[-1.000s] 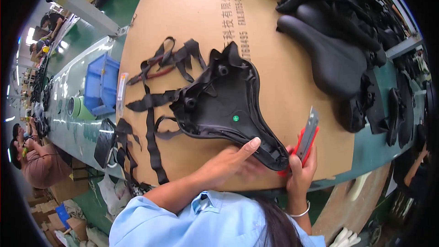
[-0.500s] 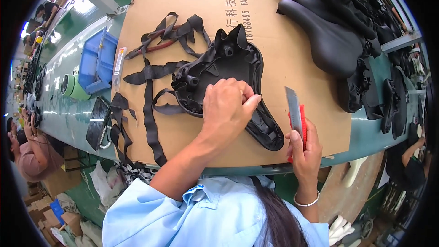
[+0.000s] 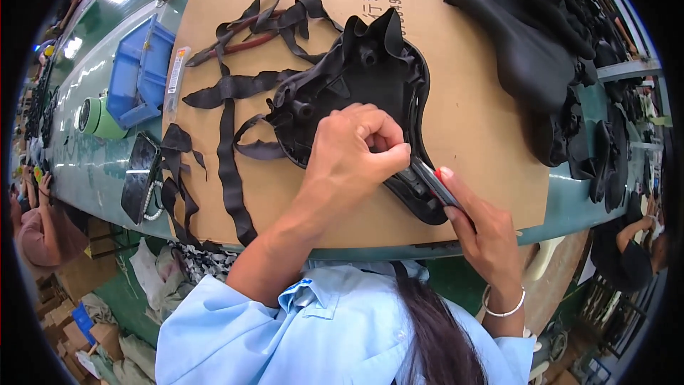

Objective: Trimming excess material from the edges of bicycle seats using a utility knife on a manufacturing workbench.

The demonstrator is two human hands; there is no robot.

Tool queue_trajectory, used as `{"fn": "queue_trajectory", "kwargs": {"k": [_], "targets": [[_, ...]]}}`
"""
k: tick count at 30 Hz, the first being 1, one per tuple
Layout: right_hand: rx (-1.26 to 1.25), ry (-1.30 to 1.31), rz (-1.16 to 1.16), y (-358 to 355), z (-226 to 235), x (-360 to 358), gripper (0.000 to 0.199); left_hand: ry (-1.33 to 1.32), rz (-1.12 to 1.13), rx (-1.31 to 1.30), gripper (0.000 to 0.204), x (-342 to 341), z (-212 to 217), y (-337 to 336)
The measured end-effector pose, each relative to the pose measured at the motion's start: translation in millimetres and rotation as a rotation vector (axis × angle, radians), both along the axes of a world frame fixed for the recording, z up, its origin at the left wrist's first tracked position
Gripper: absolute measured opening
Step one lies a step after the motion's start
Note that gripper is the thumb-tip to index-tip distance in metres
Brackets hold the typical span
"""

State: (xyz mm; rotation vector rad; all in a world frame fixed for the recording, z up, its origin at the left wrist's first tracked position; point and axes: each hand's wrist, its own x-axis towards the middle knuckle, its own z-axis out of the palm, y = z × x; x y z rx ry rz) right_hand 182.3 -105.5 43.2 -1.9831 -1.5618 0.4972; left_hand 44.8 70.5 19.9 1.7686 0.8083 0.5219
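Observation:
An upside-down black bicycle saddle (image 3: pixel 385 82) lies on the cardboard, its hollow underside up and loose cover edges standing around the rim. My left hand (image 3: pixel 353 150) rests over it, thumb and fingers pinched together beside the right rim. Whatever is between those fingertips is hidden. My right hand (image 3: pixel 484 224) is closed around a red utility knife (image 3: pixel 443 191). Its blade points up and left, against the saddle's rim near the narrow nose, close to my left thumb. Dark cut-off strips (image 3: pixel 231 164) lie left of the saddle, one loop touching it.
Red-handled pliers (image 3: pixel 249 44) lie among the strips. A blue bin (image 3: pixel 132 75), a green cup (image 3: pixel 96 117) and a phone (image 3: pixel 140 178) stand or lie to the left. Finished-looking saddles (image 3: pixel 516 57) are piled at right on the cardboard sheet (image 3: pixel 470 121). People are at both sides.
My right hand has swung the knife leftward, from upright beside the saddle to its rim. My left hand stays pinched at the saddle. The whole view has shifted slightly.

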Motion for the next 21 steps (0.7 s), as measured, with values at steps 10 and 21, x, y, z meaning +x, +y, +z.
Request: {"fn": "queue_trajectory", "kwargs": {"k": [10, 21], "targets": [[-0.340, 0.253, -0.287, -46.1, 36.0, -43.8, 0.050, -0.822, 0.019, -0.798, 0.006, -8.6, -8.9, 25.0], [0.172, -0.002, -0.254, -55.9, -11.6, -41.7, 0.050, 0.021, -0.724, 0.686, 0.011, -16.2, 6.0, 32.8]]}}
